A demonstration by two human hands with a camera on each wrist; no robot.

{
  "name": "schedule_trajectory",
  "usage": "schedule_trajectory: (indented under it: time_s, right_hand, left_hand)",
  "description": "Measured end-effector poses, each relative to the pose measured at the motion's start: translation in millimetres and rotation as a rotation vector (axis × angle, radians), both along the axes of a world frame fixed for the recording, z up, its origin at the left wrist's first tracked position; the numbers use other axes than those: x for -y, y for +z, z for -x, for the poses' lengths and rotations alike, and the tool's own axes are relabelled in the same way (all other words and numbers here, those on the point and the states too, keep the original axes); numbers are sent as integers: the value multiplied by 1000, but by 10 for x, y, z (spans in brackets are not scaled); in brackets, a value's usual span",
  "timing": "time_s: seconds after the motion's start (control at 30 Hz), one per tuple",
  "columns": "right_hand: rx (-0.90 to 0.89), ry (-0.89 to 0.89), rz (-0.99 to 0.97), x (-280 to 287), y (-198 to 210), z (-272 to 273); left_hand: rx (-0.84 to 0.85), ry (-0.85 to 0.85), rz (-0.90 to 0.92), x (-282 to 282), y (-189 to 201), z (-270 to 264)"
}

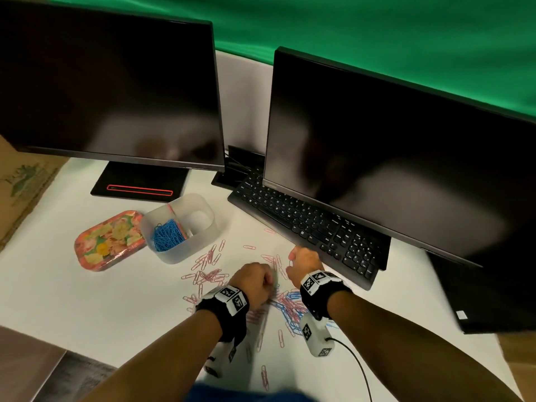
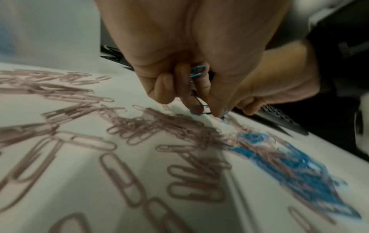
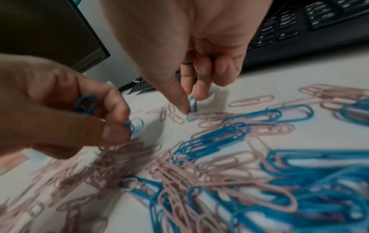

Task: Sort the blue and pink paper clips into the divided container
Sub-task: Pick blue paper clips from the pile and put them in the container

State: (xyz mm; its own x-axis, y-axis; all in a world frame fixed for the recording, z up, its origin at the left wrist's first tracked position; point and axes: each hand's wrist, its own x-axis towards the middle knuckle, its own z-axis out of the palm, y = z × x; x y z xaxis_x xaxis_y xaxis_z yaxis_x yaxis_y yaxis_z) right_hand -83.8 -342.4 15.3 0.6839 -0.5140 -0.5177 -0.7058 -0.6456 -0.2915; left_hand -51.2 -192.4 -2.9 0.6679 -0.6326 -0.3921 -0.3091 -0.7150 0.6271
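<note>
White bench [image 1: 87, 300] carries, at left, a divided container [image 1: 181, 227] with blue paper clips [image 1: 168, 235] in one compartment. Nearer, the left hand [image 1: 255, 281] pinches blue clips in curled fingers [image 2: 180, 74]; the right hand [image 1: 303, 264] pinches another over the mixed pile [image 1: 287, 307].

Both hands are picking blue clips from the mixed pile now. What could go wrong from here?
1. Pink clips lie tangled with blue clips, so a pink one may ride along.
2. The left hand already holds blue clips in its curled fingers; reaching for more, it could drop some.
</note>
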Motion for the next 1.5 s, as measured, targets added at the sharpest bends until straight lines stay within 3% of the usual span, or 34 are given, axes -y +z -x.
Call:
schedule_trajectory:
  time_s: [0.17,0.37,0.5,0.67,0.8,1.0,1.27,1.5]
  right_hand:
    - [-54,-16,-6,-21,56,-47]
    - [-66,-50,-97,13,109,19]
    - [58,-102,-280,19,155,60]
    - [110,-165,-532,-221,485,-47]
    - [72,-37,-609,-473,753,-198]
    - [130,73,-573,-691,918,-417]
    - [320,-51,-586,-495,1147,-438]
    - [268,-205,-594,-173,877,-81]
  left_hand:
    - [-162,212,166,-74,36,-69]
    - [-631,541,413,-163,59,-188]
    - [-940,807,640,-224,71,-224]
    - [-1085,902,714,-233,197,-171]
    - [-1125,886,769,-240,253,-135]
    - [-1106,946,808,-340,402,-199]
    - [-1093,1015,1016,-770,667,-497]
    - [-922,1307,1066,-1197,794,-1065]
